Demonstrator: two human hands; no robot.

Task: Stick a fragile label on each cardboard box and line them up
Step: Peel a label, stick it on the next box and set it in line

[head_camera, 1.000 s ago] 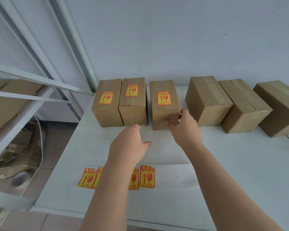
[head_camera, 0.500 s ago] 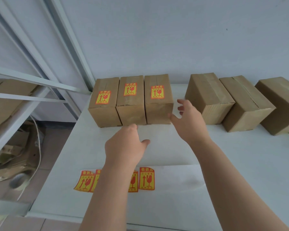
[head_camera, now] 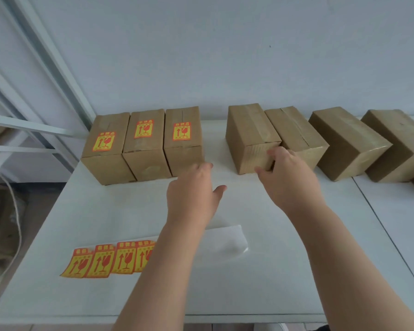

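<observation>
Three labelled cardboard boxes (head_camera: 144, 142) stand side by side at the back left of the white table (head_camera: 296, 271), each with a yellow-and-red fragile label on top. To their right is a gap, then an unlabelled box (head_camera: 249, 132). My right hand (head_camera: 289, 180) rests on that box's near right corner, fingers around the edge. My left hand (head_camera: 191, 194) hovers open over the table in front of the third labelled box, holding nothing. A strip of fragile labels (head_camera: 105, 259) lies near the front left on white backing paper (head_camera: 227, 240), partly hidden by my left forearm.
Several more unlabelled boxes (head_camera: 347, 142) stand in a skewed row to the right along the wall. A grey metal shelf frame (head_camera: 34, 130) borders the table on the left, with cardboard scraps on the floor below.
My right hand left the third labelled box, now pushed against the other two, and moved right onto the nearest unlabelled box. The left hand stayed open.
</observation>
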